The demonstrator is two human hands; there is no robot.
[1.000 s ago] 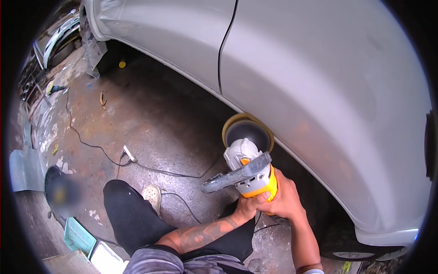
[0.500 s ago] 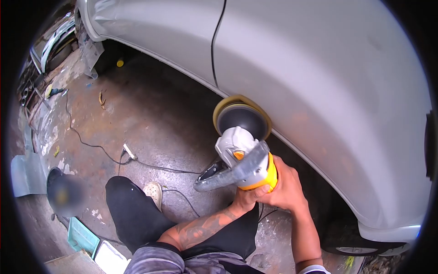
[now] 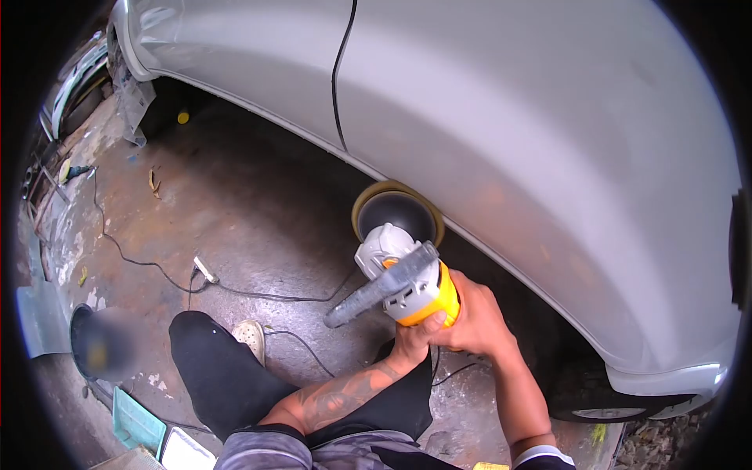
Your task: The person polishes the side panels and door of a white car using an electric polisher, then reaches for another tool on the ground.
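Note:
Both of my hands are wrapped round a yellow and grey power polisher. My left hand grips the underside of its body, and my right hand holds it from the right. A grey loop handle crosses over the tool's front. The round pad, dark with a tan rim, meets the lower edge of the light-coloured car body. The fingertips of both hands are partly hidden by the tool.
A white power strip with black cables lies on the floor. At the lower left are a dark bucket, a teal tray and a white tray. The car's wheel is at the lower right.
The polisher, with both hands on it, first moved up, then back down and left along the car's lower edge. The whole view has shifted slightly.

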